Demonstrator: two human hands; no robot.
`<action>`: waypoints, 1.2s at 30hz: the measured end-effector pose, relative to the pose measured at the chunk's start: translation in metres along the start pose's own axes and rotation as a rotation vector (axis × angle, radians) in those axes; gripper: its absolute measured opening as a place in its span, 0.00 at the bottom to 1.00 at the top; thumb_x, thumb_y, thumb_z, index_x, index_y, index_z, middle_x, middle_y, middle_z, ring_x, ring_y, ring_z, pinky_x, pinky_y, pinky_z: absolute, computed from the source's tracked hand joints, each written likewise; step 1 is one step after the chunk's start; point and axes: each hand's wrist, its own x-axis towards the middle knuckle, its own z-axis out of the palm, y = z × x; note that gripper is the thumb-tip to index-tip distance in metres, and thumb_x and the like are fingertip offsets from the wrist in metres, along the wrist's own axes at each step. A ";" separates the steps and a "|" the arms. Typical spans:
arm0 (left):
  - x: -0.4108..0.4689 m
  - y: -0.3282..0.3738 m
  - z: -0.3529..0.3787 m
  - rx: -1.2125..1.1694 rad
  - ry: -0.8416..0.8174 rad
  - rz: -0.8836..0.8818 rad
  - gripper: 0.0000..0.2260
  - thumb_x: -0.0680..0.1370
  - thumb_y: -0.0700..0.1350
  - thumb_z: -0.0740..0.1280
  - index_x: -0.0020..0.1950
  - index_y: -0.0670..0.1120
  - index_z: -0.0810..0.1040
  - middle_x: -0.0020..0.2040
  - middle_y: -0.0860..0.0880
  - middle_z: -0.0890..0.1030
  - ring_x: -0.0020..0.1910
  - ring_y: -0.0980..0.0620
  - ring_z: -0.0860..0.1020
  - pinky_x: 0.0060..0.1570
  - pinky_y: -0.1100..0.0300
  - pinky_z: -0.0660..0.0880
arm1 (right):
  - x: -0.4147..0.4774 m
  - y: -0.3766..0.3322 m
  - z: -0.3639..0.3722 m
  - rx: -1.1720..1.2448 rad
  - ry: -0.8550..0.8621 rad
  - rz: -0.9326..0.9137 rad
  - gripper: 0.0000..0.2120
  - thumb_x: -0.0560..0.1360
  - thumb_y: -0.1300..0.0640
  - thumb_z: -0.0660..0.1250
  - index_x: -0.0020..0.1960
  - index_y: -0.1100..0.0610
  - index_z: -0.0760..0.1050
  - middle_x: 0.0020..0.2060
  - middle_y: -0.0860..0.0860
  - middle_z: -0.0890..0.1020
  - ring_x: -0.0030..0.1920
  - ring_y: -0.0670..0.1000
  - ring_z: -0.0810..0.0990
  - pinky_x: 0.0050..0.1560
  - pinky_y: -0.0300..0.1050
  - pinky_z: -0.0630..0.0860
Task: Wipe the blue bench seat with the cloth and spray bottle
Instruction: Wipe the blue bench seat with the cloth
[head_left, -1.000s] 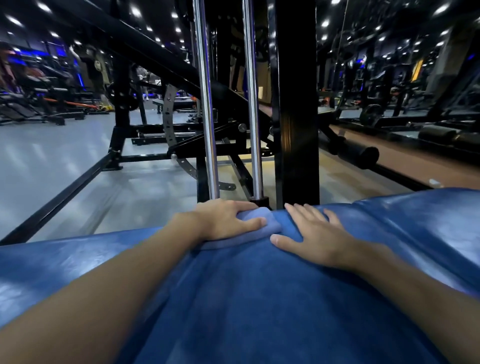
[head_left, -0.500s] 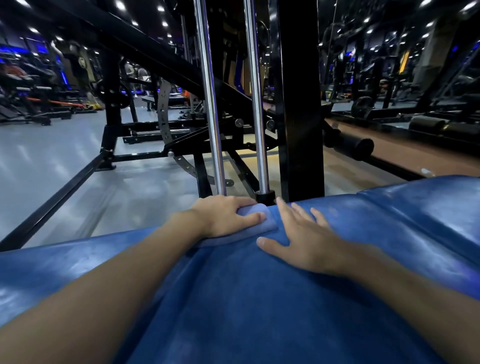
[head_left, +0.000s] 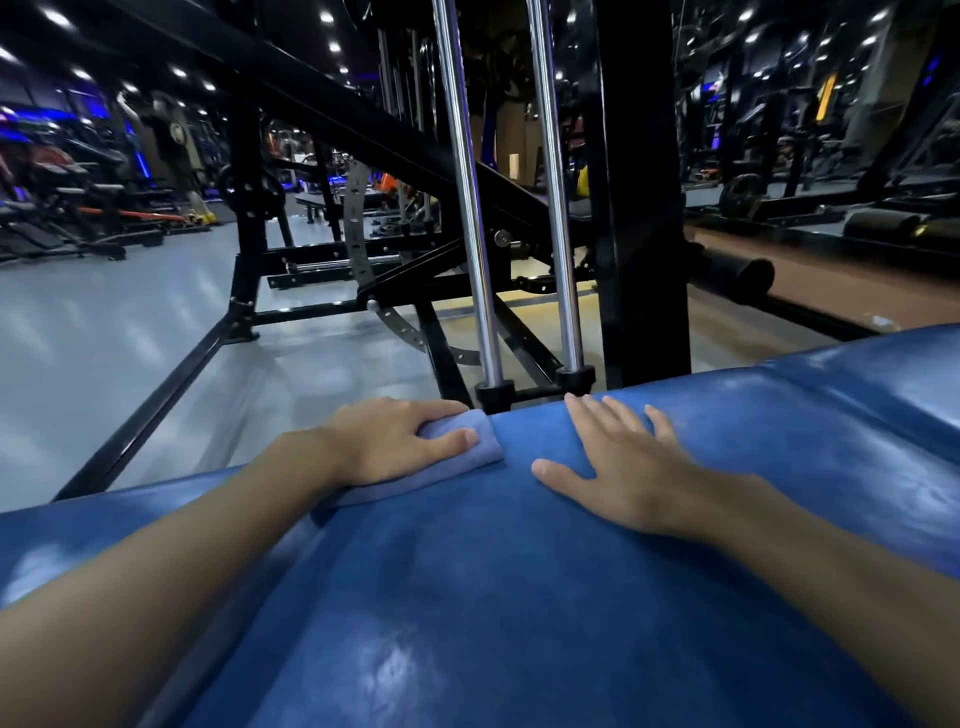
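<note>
Two hands are laid on the blue bench seat (head_left: 493, 597), the left hand (head_left: 395, 441) curled round the cloth (head_left: 480, 451), the right hand (head_left: 628, 478) spread flat.

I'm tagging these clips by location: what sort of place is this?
Most likely a gym: a padded blue bench seat, chrome guide rods in a black machine frame, and other machines behind.

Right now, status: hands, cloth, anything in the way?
Left hand holds cloth at far edge of bench seat. Right hand flat on seat, empty. Spray bottle not in view. Chrome rods just beyond the cloth.
</note>
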 end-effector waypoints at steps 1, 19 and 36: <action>0.003 0.004 0.000 0.030 0.000 0.004 0.24 0.77 0.71 0.52 0.71 0.68 0.64 0.69 0.55 0.75 0.67 0.49 0.72 0.63 0.53 0.68 | 0.000 0.000 0.000 -0.005 0.010 -0.001 0.46 0.71 0.25 0.41 0.79 0.53 0.38 0.79 0.49 0.46 0.78 0.50 0.41 0.75 0.62 0.41; -0.035 -0.057 -0.003 -0.019 0.003 0.019 0.25 0.77 0.71 0.52 0.73 0.69 0.62 0.71 0.55 0.74 0.69 0.50 0.71 0.65 0.53 0.67 | 0.005 -0.098 0.007 0.044 0.001 -0.085 0.46 0.72 0.25 0.45 0.79 0.51 0.40 0.79 0.48 0.48 0.78 0.48 0.43 0.75 0.62 0.40; -0.026 -0.049 0.000 -0.004 0.002 -0.027 0.24 0.77 0.71 0.51 0.72 0.69 0.63 0.69 0.54 0.75 0.67 0.49 0.72 0.61 0.54 0.66 | 0.007 -0.096 0.011 0.058 0.027 -0.096 0.46 0.71 0.25 0.46 0.79 0.51 0.40 0.79 0.49 0.47 0.78 0.48 0.42 0.75 0.62 0.40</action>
